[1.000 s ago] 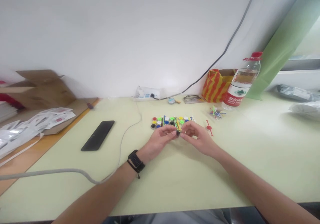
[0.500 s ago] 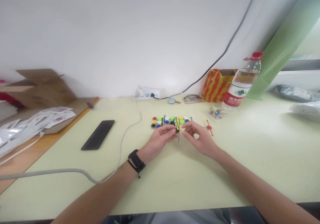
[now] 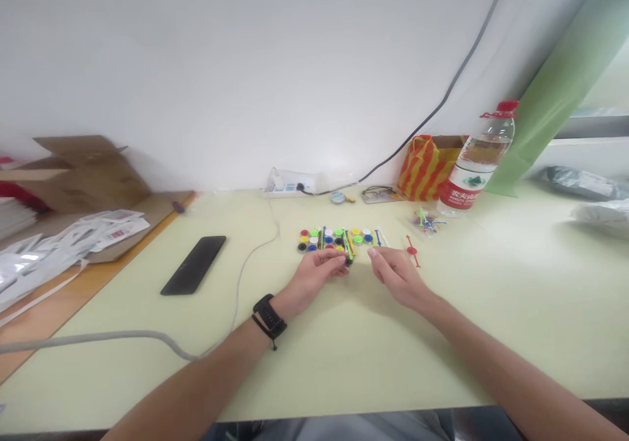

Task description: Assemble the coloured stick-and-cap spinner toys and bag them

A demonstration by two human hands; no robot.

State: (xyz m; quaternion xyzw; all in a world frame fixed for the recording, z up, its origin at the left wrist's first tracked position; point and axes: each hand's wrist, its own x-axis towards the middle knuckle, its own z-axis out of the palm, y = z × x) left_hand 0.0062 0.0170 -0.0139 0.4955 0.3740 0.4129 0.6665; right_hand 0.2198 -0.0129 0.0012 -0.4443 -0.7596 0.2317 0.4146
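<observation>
Left hand (image 3: 317, 274): centre of the frame, thumb and fingertips together, clamped on a small dark piece (image 3: 348, 263). The piece sits at the fingertips, partly hidden, just below a group of coloured discs (image 3: 329, 240). Right hand (image 3: 400, 277): right of centre, apart from the left, fingers curled in towards the thumb; I cannot tell whether anything is held between them. A red piece (image 3: 412, 250) with thin arms lies on the table (image 3: 304, 375) just beyond it.

Containers. Bottle (image 3: 476, 159), right of centre: red cap fitted, clear liquid filling it to near the shoulder, red and white label. Striped bag (image 3: 422, 166), red and yellow, beside the bottle: mouth upward, contents out of sight. Clear wrapping (image 3: 427, 221), in front of the bottle: small multicoloured parts bunched together; whether all lie inside cannot be determined. Carton (image 3: 93, 172), left of the frame: one flap raised, interior hidden. White packets (image 3: 113, 231) lie in front of it in an overlapping spread, contents not visible.

Also noted: a black phone (image 3: 194, 265) flat on the table, left of centre, and a white power strip (image 3: 295, 184) against the wall with a dark plug inserted.
</observation>
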